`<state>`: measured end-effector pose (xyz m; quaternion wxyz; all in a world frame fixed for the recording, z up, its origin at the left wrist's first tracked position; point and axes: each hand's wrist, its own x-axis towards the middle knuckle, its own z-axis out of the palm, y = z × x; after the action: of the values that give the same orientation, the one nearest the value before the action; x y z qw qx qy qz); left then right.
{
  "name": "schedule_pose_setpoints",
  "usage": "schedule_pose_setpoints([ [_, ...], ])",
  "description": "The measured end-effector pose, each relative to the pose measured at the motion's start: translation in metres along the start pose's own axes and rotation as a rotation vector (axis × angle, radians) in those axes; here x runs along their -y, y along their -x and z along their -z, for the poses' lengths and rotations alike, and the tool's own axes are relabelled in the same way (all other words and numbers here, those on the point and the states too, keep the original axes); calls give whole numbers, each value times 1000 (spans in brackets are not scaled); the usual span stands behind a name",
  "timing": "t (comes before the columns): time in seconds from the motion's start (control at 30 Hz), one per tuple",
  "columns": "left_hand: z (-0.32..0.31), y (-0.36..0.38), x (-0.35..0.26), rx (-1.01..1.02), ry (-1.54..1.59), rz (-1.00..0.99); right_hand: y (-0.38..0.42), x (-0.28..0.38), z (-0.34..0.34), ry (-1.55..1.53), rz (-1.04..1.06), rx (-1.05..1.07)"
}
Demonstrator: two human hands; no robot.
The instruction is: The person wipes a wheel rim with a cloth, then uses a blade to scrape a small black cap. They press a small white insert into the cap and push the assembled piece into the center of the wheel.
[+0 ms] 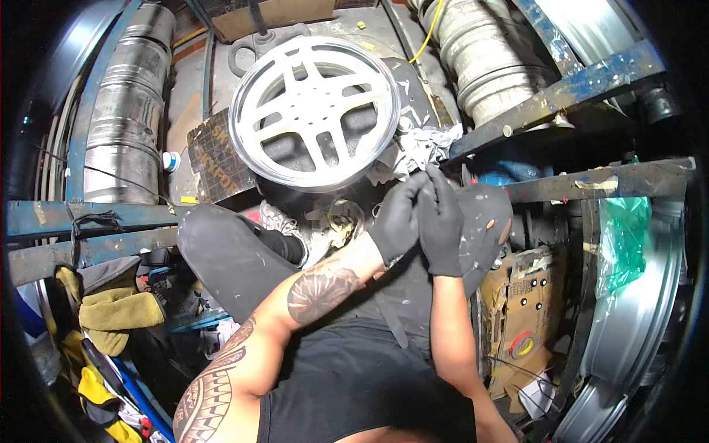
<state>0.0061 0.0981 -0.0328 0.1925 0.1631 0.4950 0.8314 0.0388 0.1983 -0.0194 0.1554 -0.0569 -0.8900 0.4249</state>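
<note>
Gloved fingers (442, 196) together — wheel (309, 105) beyond

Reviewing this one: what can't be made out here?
- Head view: anything pinched between the left hand and right hand; the gloved fingers hide it.
- Head view: the white wheel's underside; its own face hides it.
- Head view: the lower right silver wheel's full shape; the bottom edge cuts it off.

Cluttered workshop, bright light overhead
Scuffed blue racks (583, 93) flank both sides; brown cardboard (508, 314) stands at right.
</note>
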Motion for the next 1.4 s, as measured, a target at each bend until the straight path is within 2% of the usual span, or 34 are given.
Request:
schedule_pose_setpoints([
  [0.1, 16, -15, 27, -89, 456, 180, -1, -3, -9, -39, -54, 73],
  [0.13, 20, -18, 28, -92, 566, 235, 0, -3, -9, 52, 22, 113],
  [0.2, 21, -18, 10, -142, 729, 402, 7, -4, -4, 575, 321, 214],
  [0.23, 27, -18, 15, -134, 862, 408, 11, -3, -1, 837, 470, 262],
  [0.3, 36, -19, 20, -111, 1124, 420, 14, 1, -4, 806, 463, 303],
  [0.33, 37, -19, 16, -197, 1041, 470, 14, 1, -6, 756, 418, 331],
  [0.37, 36, -19, 12, -190, 864, 447, 13, 2, -6, 708, 370, 358],
  [0.4, 35, -19, 8, -180, 689, 421, 12, 4, -6, 745, 443, 313],
  [0.43, 35, -18, 5, -170, 515, 392, 15, 1, -7, 705, 419, 327],
  [0.47, 40, -17, 4, -161, 681, 372, 19, -3, -9, 665, 397, 342],
  [0.57, 73, -22, 44, 10, 746, 273, 27, 6, -12, 575, 360, 352],
  [0.6, 69, -24, 37, -133, 788, 361, 29, 8, -12, 534, 354, 345],
  [0.7, 51, -16, 19, -156, -471, -132, 26, 2, -15, 412, 316, 327],
  [0.73, 41, -14, 1, -130, 14, 84, 27, 0, -15, 356, 262, 323],
  [0.77, 38, -15, 3, -175, 111, 117, 28, -1, -15, 300, 202, 319],
  [0.87, 26, -21, 18, -257, 417, 217, 24, 3, -13, 517, 66, 372],
  [0.97, 27, -26, 20, -277, 263, 163, 24, -15, -24, 533, 194, 220],
  [1.0, 27, -25, 17, -263, 255, 158, 22, -14, -25, 549, 161, 232],
  [1.17, 26, -26, 13, -312, 290, 165, 20, -36, -38, 492, 275, 126],
  [1.23, 24, -26, 13, -318, 275, 167, 20, -35, -36, 498, 230, 136],
  [1.27, 24, -25, 15, -331, 246, 173, 20, -32, -34, 513, 163, 165],
  [1.33, 19, -25, 13, -314, 170, 155, 18, -22, -26, 340, -93, 196],
  [1.37, 14, -22, 13, -284, 123, 131, 17, -17, -20, 150, -280, 197],
  [1.4, 8, -19, 8, -254, 76, 107, 16, -22, -17, -120, -360, 172],
])
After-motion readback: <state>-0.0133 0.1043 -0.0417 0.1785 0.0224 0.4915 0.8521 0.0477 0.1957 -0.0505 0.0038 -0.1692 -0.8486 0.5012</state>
